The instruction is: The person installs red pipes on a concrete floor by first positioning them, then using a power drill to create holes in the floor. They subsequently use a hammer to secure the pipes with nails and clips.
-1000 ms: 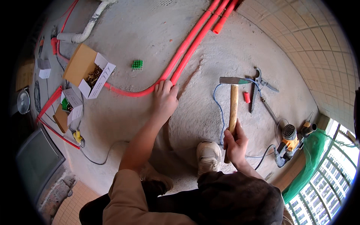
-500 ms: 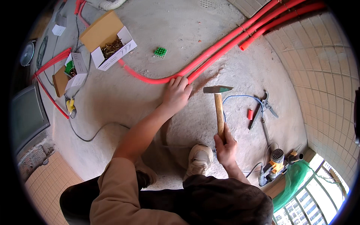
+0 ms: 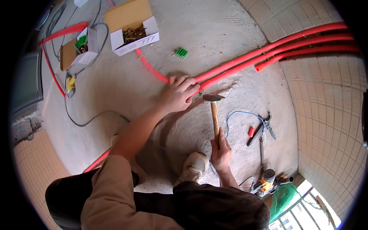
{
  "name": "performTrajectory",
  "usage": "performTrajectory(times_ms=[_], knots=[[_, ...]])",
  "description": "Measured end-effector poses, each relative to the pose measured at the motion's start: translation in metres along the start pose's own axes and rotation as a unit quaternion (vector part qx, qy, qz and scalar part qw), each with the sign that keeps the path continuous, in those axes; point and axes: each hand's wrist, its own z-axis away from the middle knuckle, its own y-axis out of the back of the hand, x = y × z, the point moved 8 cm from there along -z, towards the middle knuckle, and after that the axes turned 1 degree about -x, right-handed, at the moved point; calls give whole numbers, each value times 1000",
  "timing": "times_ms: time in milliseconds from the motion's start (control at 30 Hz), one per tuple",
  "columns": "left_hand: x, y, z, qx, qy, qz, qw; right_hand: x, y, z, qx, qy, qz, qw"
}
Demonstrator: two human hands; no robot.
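Observation:
My left hand (image 3: 179, 94) is closed over the red pipes, its fingers curled round them where one bends away to the left. The near red pipe (image 3: 226, 77) runs from beneath those fingers toward the wall at the right. In my right hand (image 3: 221, 155) is a hammer (image 3: 215, 117), gripped by the lower part of its wooden handle. Its metal head is uppermost, close to the pipe's near side and apart from my left hand. A small green speck shows beside the pipe near my left fingertips; its kind cannot be made out.
An open box of brass-coloured fasteners (image 3: 134, 35) and a smaller box (image 3: 87, 51) stand at far left. Green studded pieces (image 3: 181, 53) lie beyond the pipes. At right are a pipe cutter (image 3: 264, 128), a short red pipe piece (image 3: 251, 132) and a power drill (image 3: 267, 182) beside the tiled wall.
The hammer has come left and closer to my left hand and the pipe. My left hand stays on the pipes with its fingers shifted. The whole view has turned somewhat.

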Motion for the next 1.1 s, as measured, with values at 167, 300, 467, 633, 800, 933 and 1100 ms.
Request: performTrajectory(times_ms=[167,300,467,633,800,933,1100], knots=[[-9,-6,4,25,5,37,999,-18,10,5,50,69,34,996],[-9,-4,6,42,13,52,998,5,-24,-9,-85,-18,117,989],[-13,-6,7,46,17,57,997,-32,11,2,37,107,82,990],[-10,-6,5,51,15,76,996,11,-24,-15,-97,-21,140,985],[-9,-6,7,57,11,81,995,5,-5,-2,-23,26,80,996],[-10,3,11,51,5,61,997,14,-21,-25,-102,-8,115,988],[15,-17,28,0,19,-80,997,8,20,-3,11,-28,28,999]])
